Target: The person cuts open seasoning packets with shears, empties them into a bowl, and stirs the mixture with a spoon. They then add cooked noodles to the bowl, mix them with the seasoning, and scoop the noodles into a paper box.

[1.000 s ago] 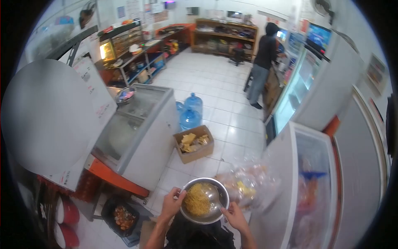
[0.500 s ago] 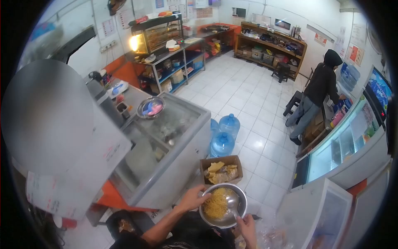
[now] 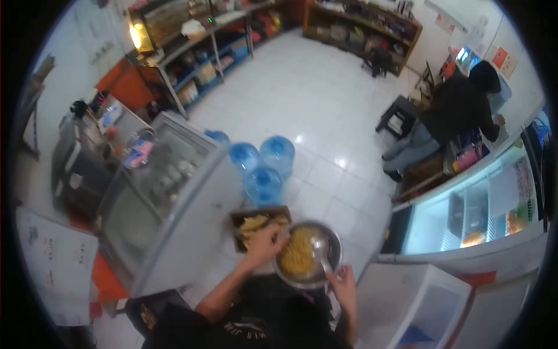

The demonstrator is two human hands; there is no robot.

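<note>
A round metal bowl [image 3: 338, 256] holds yellow crumbly food [image 3: 299, 253]. My left hand [image 3: 266, 246] is closed on the bowl's left rim. In my right hand [image 3: 343, 284] is the handle of a large metal spoon [image 3: 319, 250], whose head rests in the bowl at the right side of the food. Just behind the bowl and my left hand stands a cardboard box [image 3: 237, 220] with yellowish pieces [image 3: 254, 223] in it.
Blue water bottles [image 3: 264, 183] stand on the tiled floor beyond the box. A glass-topped freezer [image 3: 192, 192] is at the left. At the right are a lit display fridge [image 3: 447, 227] and a person in dark clothes [image 3: 456, 110] beside a stool [image 3: 398, 116].
The view has tilted down and turned, so the room appears shifted left. The person at the right has raised an arm. Both my hands remain at the bowl.
</note>
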